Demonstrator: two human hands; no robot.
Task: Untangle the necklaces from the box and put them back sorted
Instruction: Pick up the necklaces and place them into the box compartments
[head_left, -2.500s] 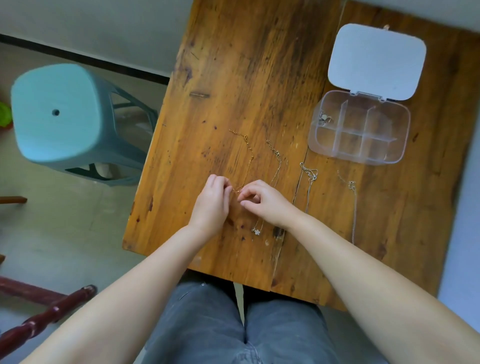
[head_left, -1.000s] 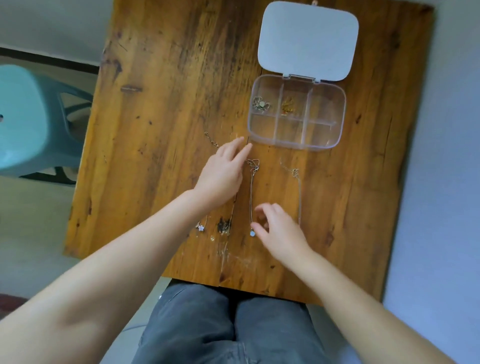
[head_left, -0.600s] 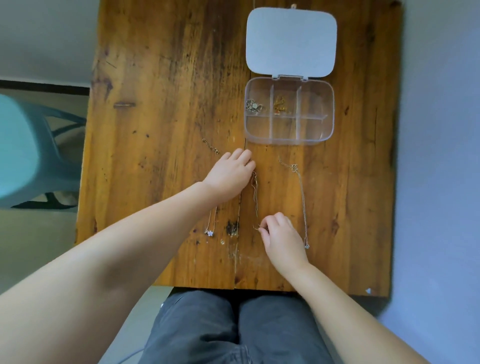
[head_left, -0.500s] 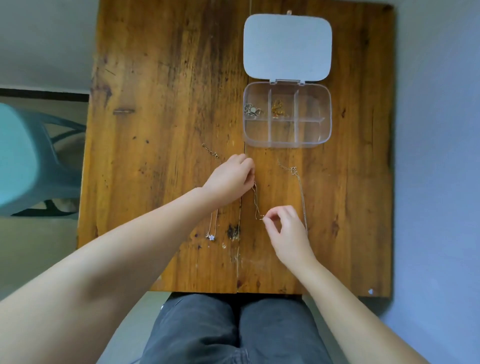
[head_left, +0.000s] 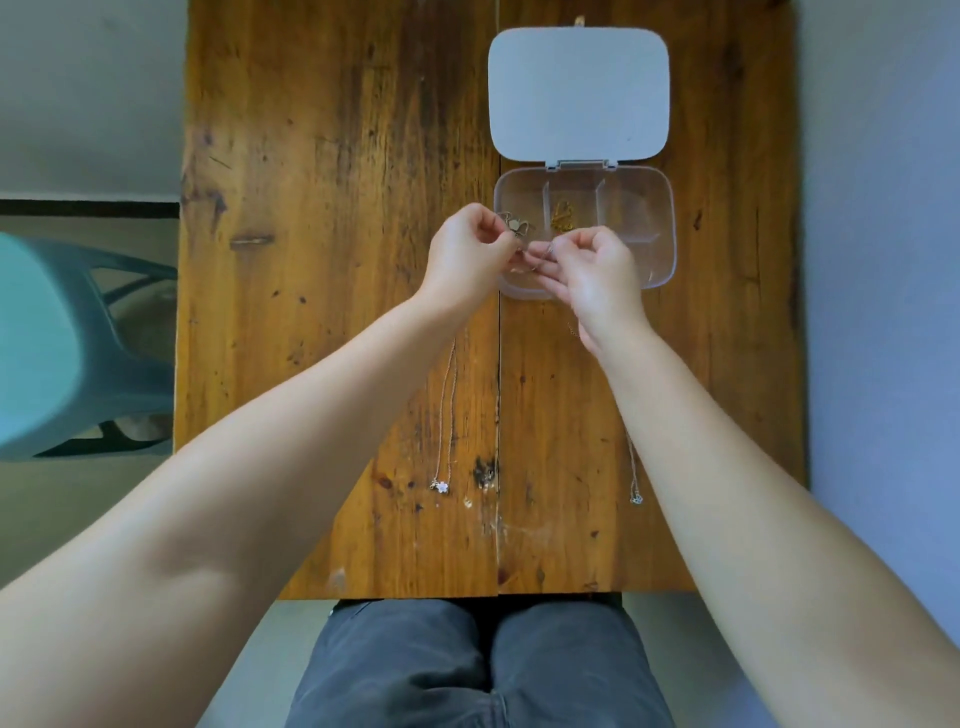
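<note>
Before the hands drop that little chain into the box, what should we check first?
1. Box lid flipped fully open: ok.
2. Both hands over the clear box, left hand and right hand pinching a thin silver chain between them: ok.
3. Chain bunched up small enough for one slot: cannot tell, the fingers hide most of it.
4. Slot under the hands is free: cannot tell; the far left slot holds a silver necklace, the far middle one a gold necklace.
5. Other necklaces left on the table: not ok, the flower-pendant necklace and another necklace still lie there.
</note>
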